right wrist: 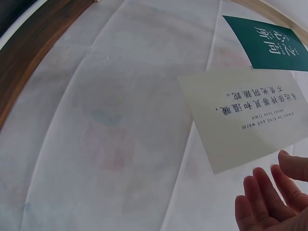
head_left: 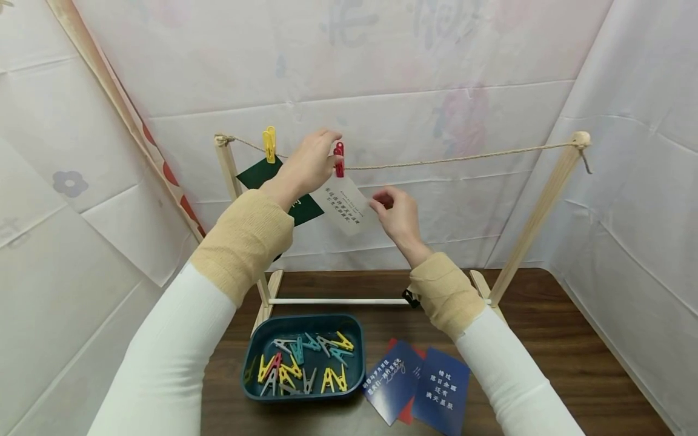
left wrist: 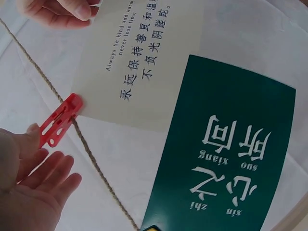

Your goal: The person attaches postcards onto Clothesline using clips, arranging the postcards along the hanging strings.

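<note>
Green card (left wrist: 216, 154), one: hung from the rope (head_left: 452, 160) by a yellow clip (head_left: 269, 145), judged finished. White card (head_left: 345, 209), one: fastened near its corner to the rope by a red clip (left wrist: 60, 120), next to the green card; its hanging is judged all but done. Left hand (head_left: 309, 165): thumb placed at the red clip's handle, fingers spread, no firm grip seen. Right hand (head_left: 399, 219): fingers parted near the white card's edge, nothing seen to be grasped. Blue cards (head_left: 442, 390), two, with a red sheet (head_left: 406, 415) partly covered beneath: laid on the desk (head_left: 572, 351), unclipped, and presumably left to be hung, so that roughly half the work is reckoned outstanding. Clips (head_left: 297, 350), assorted colours: kept in the tray (head_left: 302, 323) beside them, judged ample for the remainder.
</note>
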A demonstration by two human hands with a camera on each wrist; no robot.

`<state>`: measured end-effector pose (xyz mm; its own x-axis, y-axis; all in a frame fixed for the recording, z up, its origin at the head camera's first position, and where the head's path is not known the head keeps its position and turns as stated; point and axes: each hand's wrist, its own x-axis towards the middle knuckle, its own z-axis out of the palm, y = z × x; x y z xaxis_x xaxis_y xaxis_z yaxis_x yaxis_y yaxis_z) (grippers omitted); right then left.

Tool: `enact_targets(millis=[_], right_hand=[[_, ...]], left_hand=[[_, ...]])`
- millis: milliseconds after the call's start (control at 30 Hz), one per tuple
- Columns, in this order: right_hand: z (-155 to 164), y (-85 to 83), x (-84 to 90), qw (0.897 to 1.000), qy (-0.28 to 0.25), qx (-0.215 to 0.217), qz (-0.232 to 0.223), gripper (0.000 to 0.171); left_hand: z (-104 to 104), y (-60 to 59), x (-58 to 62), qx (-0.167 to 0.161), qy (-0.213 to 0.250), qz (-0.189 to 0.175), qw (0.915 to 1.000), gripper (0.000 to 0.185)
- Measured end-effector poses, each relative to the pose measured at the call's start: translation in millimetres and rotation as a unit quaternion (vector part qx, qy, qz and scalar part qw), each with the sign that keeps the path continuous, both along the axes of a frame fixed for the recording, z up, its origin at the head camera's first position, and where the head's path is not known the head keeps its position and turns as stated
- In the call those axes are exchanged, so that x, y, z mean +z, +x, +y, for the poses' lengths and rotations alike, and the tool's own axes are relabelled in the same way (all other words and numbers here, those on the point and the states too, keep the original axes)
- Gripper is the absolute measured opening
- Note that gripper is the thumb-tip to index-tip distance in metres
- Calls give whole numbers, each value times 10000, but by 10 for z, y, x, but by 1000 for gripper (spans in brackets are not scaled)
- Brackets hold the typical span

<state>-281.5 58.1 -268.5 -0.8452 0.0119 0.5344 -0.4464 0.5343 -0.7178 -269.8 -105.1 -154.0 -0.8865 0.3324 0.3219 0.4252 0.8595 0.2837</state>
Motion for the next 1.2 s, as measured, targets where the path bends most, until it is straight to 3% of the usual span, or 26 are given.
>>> enact_targets(millis=[300,600,833,1200], right_hand=[[99,64,-76,9991,-190,-78,362,13],[170,162,-178,9956,-524,-114,771,11],[213,255,-279,9935,-714,-23,891,8],[226,398,-577,9915,-1007,202,798,9]], left_hand=[[-87,65,-114,-20,561,1009,9933,44],[-184,177,-271,44,1135,2307,9664,33],[-283,283,-443,26,1474,2691,9518,26],[-343,443,-693,-175,1683,2689,9482,20]])
